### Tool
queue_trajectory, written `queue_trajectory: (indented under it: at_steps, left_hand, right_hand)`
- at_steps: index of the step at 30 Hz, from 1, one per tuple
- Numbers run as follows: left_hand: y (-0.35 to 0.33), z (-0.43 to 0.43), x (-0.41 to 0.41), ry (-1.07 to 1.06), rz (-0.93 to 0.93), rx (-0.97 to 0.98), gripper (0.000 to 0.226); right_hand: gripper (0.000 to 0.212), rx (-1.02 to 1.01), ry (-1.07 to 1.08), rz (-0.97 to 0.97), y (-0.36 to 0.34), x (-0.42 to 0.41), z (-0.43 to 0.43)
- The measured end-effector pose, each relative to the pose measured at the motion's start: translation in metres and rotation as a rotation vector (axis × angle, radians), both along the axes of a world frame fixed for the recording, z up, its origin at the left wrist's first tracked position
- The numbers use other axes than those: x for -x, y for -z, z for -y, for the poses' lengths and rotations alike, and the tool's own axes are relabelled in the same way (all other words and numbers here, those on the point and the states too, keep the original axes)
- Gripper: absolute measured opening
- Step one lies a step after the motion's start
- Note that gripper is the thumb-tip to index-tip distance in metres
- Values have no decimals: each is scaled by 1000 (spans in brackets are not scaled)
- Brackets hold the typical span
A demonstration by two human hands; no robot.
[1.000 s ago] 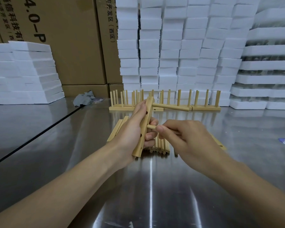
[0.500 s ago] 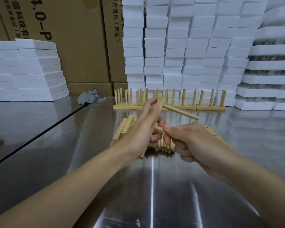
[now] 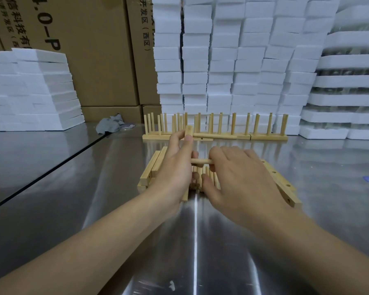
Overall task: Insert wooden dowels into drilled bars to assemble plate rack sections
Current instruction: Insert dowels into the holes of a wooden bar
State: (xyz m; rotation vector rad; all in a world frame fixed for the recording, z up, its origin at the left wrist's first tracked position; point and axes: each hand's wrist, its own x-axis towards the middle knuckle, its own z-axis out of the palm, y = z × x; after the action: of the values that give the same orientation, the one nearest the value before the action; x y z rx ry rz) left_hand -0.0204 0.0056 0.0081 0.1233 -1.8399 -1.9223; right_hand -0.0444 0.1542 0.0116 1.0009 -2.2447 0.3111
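My left hand (image 3: 175,167) grips a drilled wooden bar (image 3: 188,131) held nearly upright above the steel table. One dowel (image 3: 215,136) sticks out to the right from the bar's top end. A second dowel (image 3: 201,161) juts from the bar lower down, and my right hand (image 3: 239,177) pinches its free end. Under my hands lies a pile of loose dowels (image 3: 209,179). Plain bars (image 3: 153,167) are stacked to the left of it, and drilled bars (image 3: 281,184) lie to the right.
Finished rack sections (image 3: 243,128) stand in a row at the back of the steel table (image 3: 94,188). White foam blocks (image 3: 232,60) and cardboard boxes (image 3: 94,50) are stacked behind. A grey rag (image 3: 110,125) lies at the back left.
Both hands have dropped lower, toward the dowel pile. The bar has turned more upright. My right hand has slid out along the lower dowel, leaving it level in the bar.
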Motion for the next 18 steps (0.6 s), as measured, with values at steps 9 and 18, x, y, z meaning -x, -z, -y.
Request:
queue_trajectory:
  at_steps: [9, 18]
  left_hand:
    - [7, -16, 0, 16, -91, 154, 21]
    - [8, -19, -11, 29, -288, 484, 47]
  right_hand:
    - [58, -105, 107, 59, 2, 16, 3]
    - [39, 24, -25, 383, -1, 26, 0]
